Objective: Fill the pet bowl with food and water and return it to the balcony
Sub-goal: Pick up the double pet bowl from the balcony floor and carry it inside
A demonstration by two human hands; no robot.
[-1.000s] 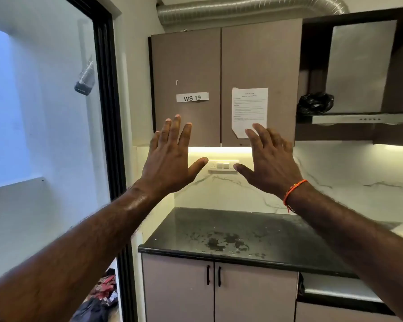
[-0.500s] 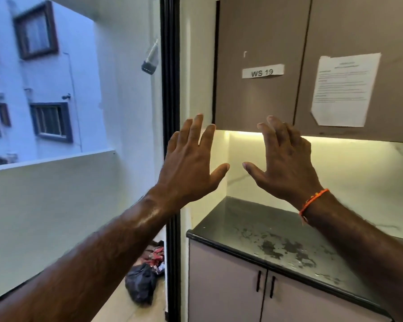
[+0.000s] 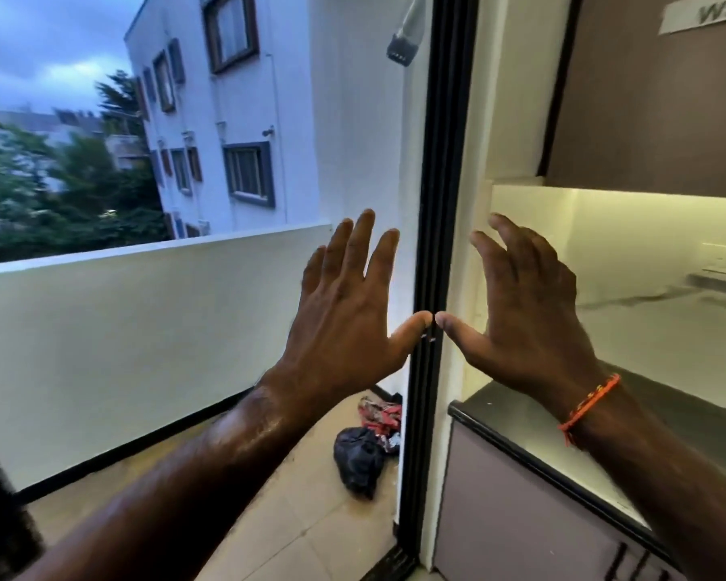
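left hand (image 3: pixel 344 325): I'm holding it up in front of me, back of the hand facing me, fingers straight and a bit spread, gripping nothing at all

right hand (image 3: pixel 529 325): same deal, raised, but the fingers are bending slightly at the tips; nothing in it either

thumbs: the two tips are nearly meeting, right in front of the black door frame (image 3: pixel 441 203); can't tell if they're actually touching

wrist: I'm wearing an orange thread bracelet (image 3: pixel 588 406) on the right one

pet bowl: not seeing it anywhere in this view, honestly

balcony: it's opening up on the left past the frame, with a white parapet wall (image 3: pixel 143 320) running along its far edge and a tiled floor (image 3: pixel 307 526)

balcony floor: a black plastic bag (image 3: pixel 359 459) is sitting in the corner by the frame, with some red crumpled stuff (image 3: pixel 380 415) just behind it, touching it

kitchen side: a dark countertop (image 3: pixel 520 417) is sitting to the right of the frame, its near left corner just under my right wrist, grey cabinets below, and a brown wall cabinet (image 3: pixel 654 98) hanging above with a label partly cut off
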